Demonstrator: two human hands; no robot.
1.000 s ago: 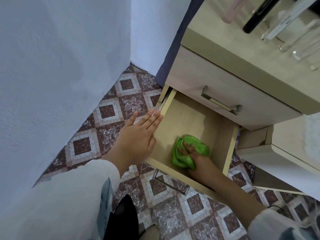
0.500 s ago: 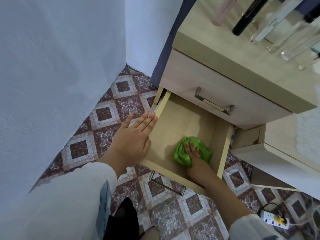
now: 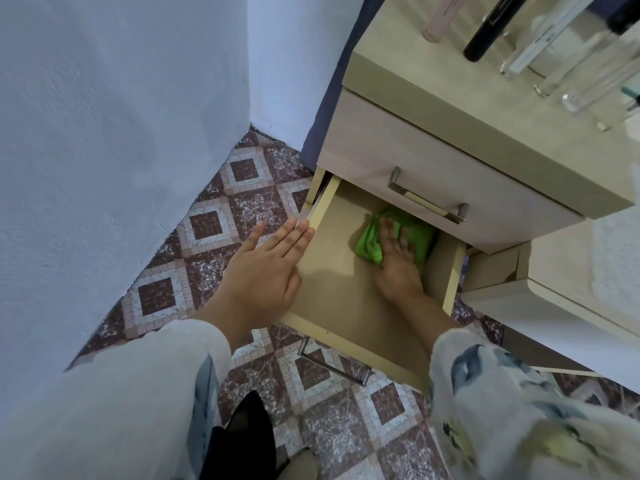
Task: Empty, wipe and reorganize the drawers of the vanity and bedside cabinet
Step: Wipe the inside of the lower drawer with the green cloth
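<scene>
Over the green cloth (image 3: pixel 369 244), the closed upper drawer (image 3: pixel 398 157); bottles (image 3: pixel 533 43) above.

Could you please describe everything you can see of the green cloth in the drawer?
The green cloth is bright lime and looks soft, like microfibre. It is bunched into a crumpled wad rather than spread flat. It lies on the floor of the open lower drawer, toward the back right corner, just below the closed upper drawer front. The right hand presses on its middle with fingers laid flat, so only the folds on either side show. Whether it touches the drawer's right wall is unclear.
</scene>
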